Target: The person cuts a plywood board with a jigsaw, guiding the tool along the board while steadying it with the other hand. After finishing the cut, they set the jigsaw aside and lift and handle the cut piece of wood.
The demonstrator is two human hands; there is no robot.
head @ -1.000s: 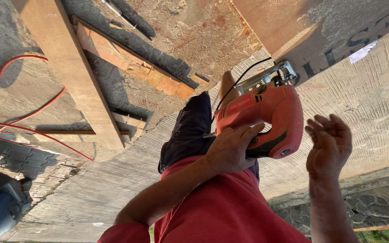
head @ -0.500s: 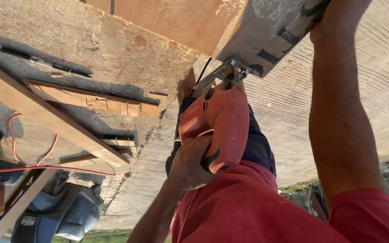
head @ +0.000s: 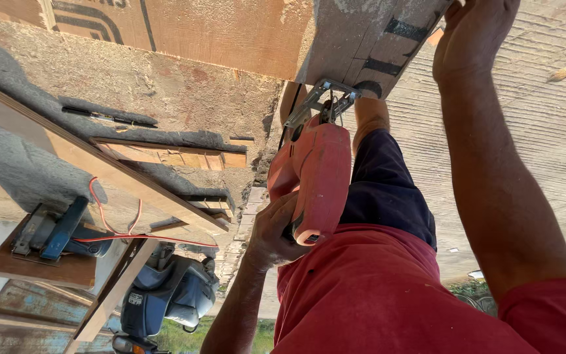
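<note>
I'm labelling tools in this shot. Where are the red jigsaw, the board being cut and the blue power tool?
red jigsaw [head: 322,174], head view, on its body.
board [head: 355,36], head view, on its grey face.
blue power tool [head: 57,233], head view, on its housing.

We have brought the red handheld jigsaw [head: 314,177] up until its metal shoe meets the edge of the flat wooden board [head: 361,39]. Our right hand [head: 473,39], open in the air before, now presses on that board, and our left hand [head: 276,229] has slid down the handle.
</note>
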